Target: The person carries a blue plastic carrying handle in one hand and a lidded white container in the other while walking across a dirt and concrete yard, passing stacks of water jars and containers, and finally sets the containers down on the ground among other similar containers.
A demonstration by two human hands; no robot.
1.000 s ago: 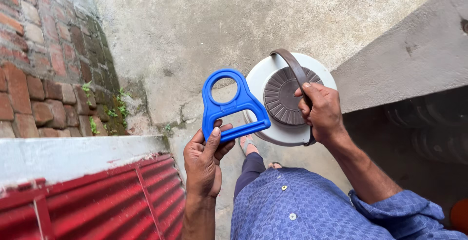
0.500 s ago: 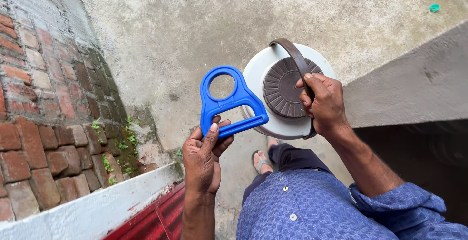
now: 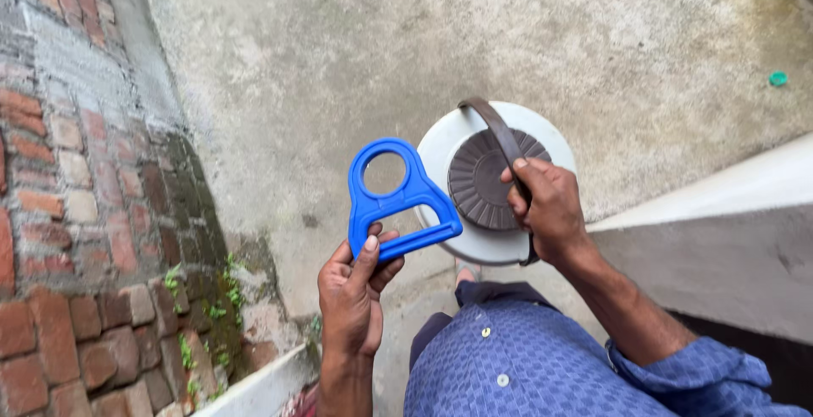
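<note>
While left hand grips blue handle, right hand carries white jug.

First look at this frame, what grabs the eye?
The bright blue plastic handle at centre, gripped at its lower bar by the left hand. Just right of it, the right hand holds the brown strap of a white round container with a dark ribbed lid, above a concrete floor.

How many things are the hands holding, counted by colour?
Blue: 1, the handle in the left hand
White with a brown lid: 1, the container in the right hand
Total: 2
</note>
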